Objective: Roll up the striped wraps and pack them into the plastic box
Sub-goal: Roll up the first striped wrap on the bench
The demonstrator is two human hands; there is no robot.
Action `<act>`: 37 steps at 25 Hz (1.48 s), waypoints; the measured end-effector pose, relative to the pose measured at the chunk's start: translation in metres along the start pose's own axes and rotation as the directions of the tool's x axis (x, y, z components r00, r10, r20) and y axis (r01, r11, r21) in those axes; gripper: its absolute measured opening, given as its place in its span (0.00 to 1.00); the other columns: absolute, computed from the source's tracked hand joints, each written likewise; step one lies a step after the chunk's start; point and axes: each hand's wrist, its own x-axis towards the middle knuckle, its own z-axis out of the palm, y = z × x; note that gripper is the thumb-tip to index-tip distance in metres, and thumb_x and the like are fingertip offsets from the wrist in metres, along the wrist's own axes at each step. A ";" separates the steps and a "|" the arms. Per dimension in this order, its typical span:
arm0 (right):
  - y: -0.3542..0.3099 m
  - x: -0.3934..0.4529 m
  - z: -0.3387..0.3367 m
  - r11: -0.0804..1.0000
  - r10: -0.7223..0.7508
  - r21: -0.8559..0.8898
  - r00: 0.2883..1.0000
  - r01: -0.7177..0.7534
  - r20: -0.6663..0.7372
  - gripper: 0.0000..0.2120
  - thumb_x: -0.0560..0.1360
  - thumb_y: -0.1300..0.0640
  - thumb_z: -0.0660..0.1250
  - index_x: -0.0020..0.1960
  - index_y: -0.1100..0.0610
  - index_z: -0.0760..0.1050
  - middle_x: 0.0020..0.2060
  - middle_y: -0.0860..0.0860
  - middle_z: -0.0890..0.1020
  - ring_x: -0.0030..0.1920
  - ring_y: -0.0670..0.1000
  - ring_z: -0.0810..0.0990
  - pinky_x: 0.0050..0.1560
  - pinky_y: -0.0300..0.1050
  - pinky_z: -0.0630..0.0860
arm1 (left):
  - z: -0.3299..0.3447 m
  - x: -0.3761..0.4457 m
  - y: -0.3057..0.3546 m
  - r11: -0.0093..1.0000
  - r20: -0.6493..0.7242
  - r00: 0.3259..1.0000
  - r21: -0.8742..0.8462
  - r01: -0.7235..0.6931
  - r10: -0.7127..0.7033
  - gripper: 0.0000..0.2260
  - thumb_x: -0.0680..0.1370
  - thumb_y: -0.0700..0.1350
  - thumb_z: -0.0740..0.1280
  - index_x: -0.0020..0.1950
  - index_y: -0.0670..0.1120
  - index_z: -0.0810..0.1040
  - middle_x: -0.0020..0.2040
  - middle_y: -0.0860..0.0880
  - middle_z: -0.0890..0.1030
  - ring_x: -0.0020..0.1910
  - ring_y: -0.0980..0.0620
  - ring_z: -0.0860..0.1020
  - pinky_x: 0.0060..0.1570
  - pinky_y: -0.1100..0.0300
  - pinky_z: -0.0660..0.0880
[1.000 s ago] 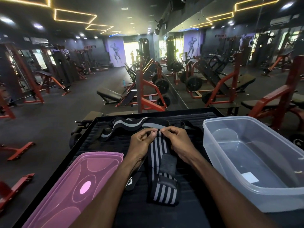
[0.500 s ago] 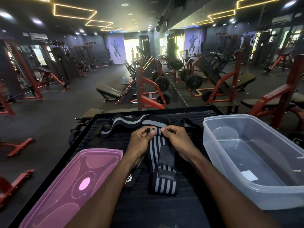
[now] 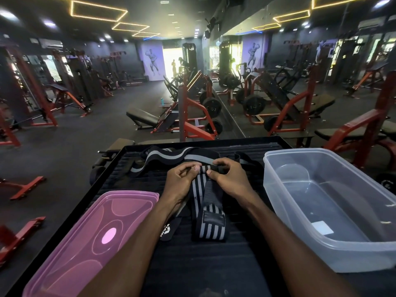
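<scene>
two bare forearms come up from the bottom edge toward the middle, each ending in a bare hand. the left hand (image 3: 181, 183) and the right hand (image 3: 232, 179) wear no gloves, and no ring, watch or band shows on the fingers or wrists. no sleeve reaches into view; both arms are uncovered as far as the frame shows. the fingernails are short. nothing else of the person is visible.

Both hands have rolled the striped wrap (image 3: 209, 213) slightly shorter
</scene>
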 end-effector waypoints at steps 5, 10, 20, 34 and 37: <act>-0.011 -0.006 -0.011 0.984 0.092 -0.154 0.996 -0.092 -0.010 0.17 0.73 0.51 0.73 0.54 0.53 0.67 0.49 0.54 0.78 0.41 0.54 0.84 0.31 0.44 0.81 | -0.004 0.002 -0.004 0.989 -0.049 0.997 0.140 -0.050 0.057 0.05 0.78 0.41 0.71 0.48 0.51 0.85 0.48 0.53 0.86 0.51 0.58 0.83 0.56 0.61 0.77; -0.015 -0.013 -0.017 0.976 0.057 -0.214 0.996 -0.040 0.075 0.07 0.73 0.63 0.75 0.46 0.56 0.78 0.32 0.52 0.83 0.28 0.44 0.79 0.32 0.38 0.78 | -0.007 0.005 -0.009 0.970 -0.099 0.990 0.232 -0.070 0.095 0.06 0.77 0.41 0.71 0.47 0.52 0.84 0.47 0.56 0.85 0.48 0.62 0.82 0.54 0.63 0.75; -0.011 -0.023 -0.006 0.933 -0.088 -0.342 0.993 0.110 0.079 0.06 0.73 0.58 0.76 0.49 0.53 0.84 0.41 0.44 0.82 0.46 0.43 0.80 0.46 0.36 0.73 | -0.004 0.004 -0.013 0.982 -0.096 0.994 0.185 -0.037 0.055 0.08 0.76 0.38 0.72 0.46 0.52 0.85 0.48 0.54 0.86 0.50 0.59 0.82 0.56 0.62 0.76; -0.031 -0.027 -0.025 0.994 -0.030 0.105 0.901 -0.018 0.434 0.11 0.79 0.56 0.70 0.40 0.62 0.80 0.30 0.57 0.81 0.23 0.50 0.76 0.26 0.42 0.71 | -0.003 0.002 -0.008 0.983 -0.054 0.996 0.174 -0.053 0.063 0.08 0.75 0.37 0.73 0.47 0.50 0.83 0.49 0.51 0.85 0.50 0.56 0.83 0.54 0.63 0.78; -0.022 -0.021 -0.015 0.963 -0.258 -0.093 0.964 0.253 -0.056 0.05 0.77 0.58 0.72 0.42 0.57 0.82 0.34 0.50 0.83 0.33 0.45 0.80 0.38 0.38 0.76 | 0.001 -0.001 -0.003 0.991 0.002 0.999 0.125 -0.044 0.044 0.07 0.75 0.36 0.73 0.48 0.47 0.83 0.48 0.50 0.85 0.49 0.58 0.83 0.49 0.67 0.77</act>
